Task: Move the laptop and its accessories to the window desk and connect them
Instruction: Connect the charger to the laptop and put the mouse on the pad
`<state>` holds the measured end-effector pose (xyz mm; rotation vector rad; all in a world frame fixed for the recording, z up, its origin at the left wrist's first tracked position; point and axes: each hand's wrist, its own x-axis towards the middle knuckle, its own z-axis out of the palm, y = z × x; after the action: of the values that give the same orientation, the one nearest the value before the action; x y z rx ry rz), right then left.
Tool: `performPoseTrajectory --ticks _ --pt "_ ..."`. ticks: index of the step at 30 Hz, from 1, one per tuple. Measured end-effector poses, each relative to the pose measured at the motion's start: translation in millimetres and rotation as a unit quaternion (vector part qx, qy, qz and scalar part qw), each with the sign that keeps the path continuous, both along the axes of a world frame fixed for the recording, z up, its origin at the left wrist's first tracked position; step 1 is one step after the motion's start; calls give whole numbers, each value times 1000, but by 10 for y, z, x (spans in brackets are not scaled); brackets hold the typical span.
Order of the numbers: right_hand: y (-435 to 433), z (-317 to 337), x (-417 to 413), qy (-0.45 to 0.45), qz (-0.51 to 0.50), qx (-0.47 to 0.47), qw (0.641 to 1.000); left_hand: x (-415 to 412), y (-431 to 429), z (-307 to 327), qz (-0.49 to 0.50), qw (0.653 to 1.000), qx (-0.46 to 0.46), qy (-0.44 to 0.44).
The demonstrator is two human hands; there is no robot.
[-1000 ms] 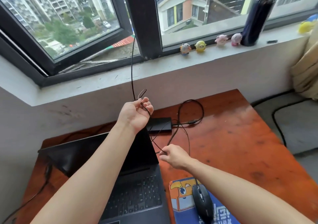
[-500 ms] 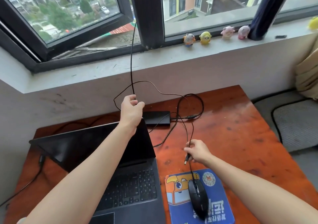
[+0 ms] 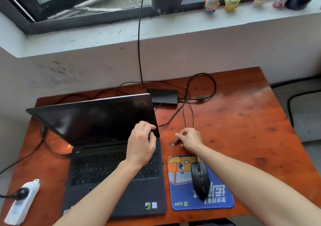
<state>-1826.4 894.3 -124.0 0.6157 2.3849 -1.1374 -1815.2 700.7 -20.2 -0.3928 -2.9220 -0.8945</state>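
Note:
An open dark laptop (image 3: 97, 121) sits on the left half of the red-brown desk (image 3: 243, 121), its screen black. My left hand (image 3: 141, 142) pinches the screen's lower right corner. My right hand (image 3: 190, 138) grips the black mouse cable near its USB plug (image 3: 175, 143), which points left toward the laptop's right side. The black mouse (image 3: 199, 180) rests on a blue cartoon mouse pad (image 3: 182, 198). A black power brick (image 3: 164, 95) lies behind the laptop with looped cables around it.
A white power strip (image 3: 20, 201) with a black plug lies at the desk's front left corner. A black cable (image 3: 139, 40) hangs down from the window to the desk. Small toy figures (image 3: 231, 1) stand on the windowsill. A grey mat (image 3: 307, 114) lies on the floor at right.
My left hand let go of the raised cable and dropped to the laptop screen's corner. My right hand drew the mouse cable's plug toward the laptop. The view tilted down.

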Motion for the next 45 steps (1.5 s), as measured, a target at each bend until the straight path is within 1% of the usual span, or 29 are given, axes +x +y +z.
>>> performPoseTrajectory --ticks 2,3,4,5,6,7,9,11,12,17,20,24,27,33,42,45 --pt "-34 -16 10 -28 50 -19 998 108 -90 -265 0 996 -71 -58" --pt "-26 -12 26 -30 84 -5 996 161 -129 -384 -1 991 -105 -82" --pt "-1 18 38 -14 127 35 991 193 -163 -476 -5 985 -141 -99" --pt "26 22 72 13 177 94 980 248 -189 -583 -9 978 -174 -115" --pt "49 39 96 53 221 148 963 283 -200 -654 -13 971 -205 -123" --pt "58 41 121 91 260 183 944 325 -201 -729 -17 964 -230 -129" --pt "25 27 158 145 322 205 913 410 -186 -853 -22 958 -254 -132" --pt "-27 -14 171 162 368 209 891 485 -177 -966 -22 958 -257 -127" --pt "-45 -38 166 165 379 208 886 513 -181 -1024 -21 958 -258 -123" --pt "-110 -130 143 179 379 196 887 627 -247 -1244 -20 959 -263 -105" --pt "-207 -163 216 188 361 170 898 650 -257 -1313 -9 964 -245 -99" --pt "-320 -209 342 168 331 147 917 652 -262 -1376 -1 970 -226 -85" --pt "-347 -216 395 171 306 121 929 663 -265 -1396 4 972 -219 -79" --pt "-370 -222 456 187 281 99 936 665 -275 -1441 9 972 -222 -69" --pt "-383 -200 407 193 324 89 922 671 -286 -1478 15 972 -225 -64" --pt "-310 -203 428 194 301 95 929 672 -283 -1477 14 973 -221 -62"
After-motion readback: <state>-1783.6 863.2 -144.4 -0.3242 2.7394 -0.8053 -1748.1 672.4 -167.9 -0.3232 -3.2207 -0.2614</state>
